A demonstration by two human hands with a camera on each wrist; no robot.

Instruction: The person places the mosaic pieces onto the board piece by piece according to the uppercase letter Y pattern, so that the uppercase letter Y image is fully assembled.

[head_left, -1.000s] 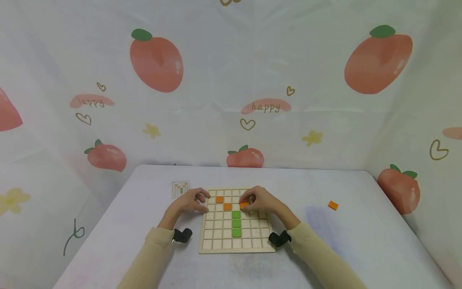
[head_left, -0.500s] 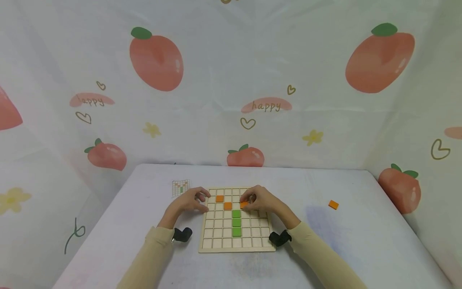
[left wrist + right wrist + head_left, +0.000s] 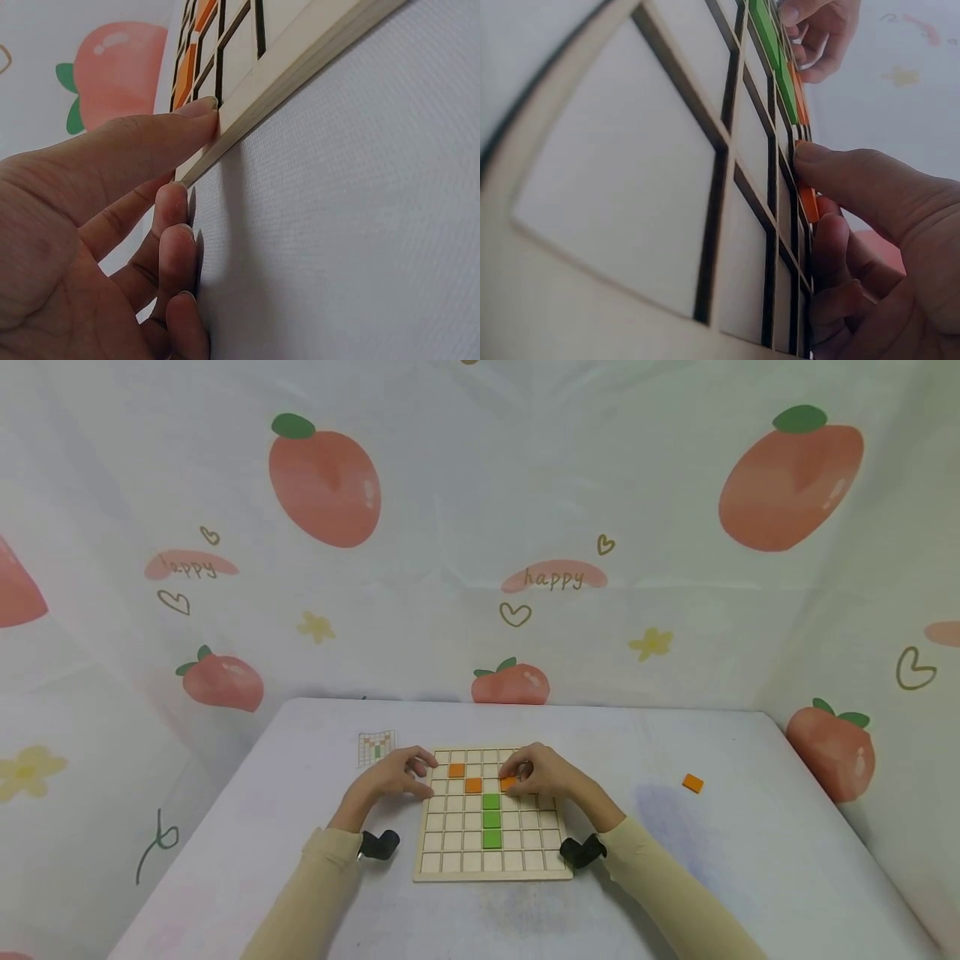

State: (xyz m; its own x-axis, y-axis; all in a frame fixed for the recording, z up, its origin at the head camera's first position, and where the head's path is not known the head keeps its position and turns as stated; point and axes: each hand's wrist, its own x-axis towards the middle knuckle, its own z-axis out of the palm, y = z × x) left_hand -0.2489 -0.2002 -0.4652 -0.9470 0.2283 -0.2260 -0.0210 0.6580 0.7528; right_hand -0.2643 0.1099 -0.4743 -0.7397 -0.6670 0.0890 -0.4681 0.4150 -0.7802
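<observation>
A pale wooden grid board (image 3: 453, 862) lies on the table with dark-lined square cells. Two orange tiles (image 3: 457, 770) sit diagonally in its upper left, and a column of three green tiles (image 3: 491, 820) runs down its middle. My right hand (image 3: 551, 772) pinches another orange tile (image 3: 808, 196) between thumb and fingers, at a cell up and right of the top green one. At the board's left edge rests my left hand (image 3: 393, 772), thumb (image 3: 150, 139) on the rim and the other fingers loosely bent beside it.
One loose orange tile (image 3: 693, 783) lies far to the right on the white-covered table (image 3: 300, 860). A small pattern card (image 3: 376, 748) printed with a coloured grid lies behind my left hand. A fruit-printed curtain (image 3: 442, 485) hangs behind the table.
Both hands stay in the same places on the board, and the orange tile stays in my right fingers. The whole head view shifts up very slightly.
</observation>
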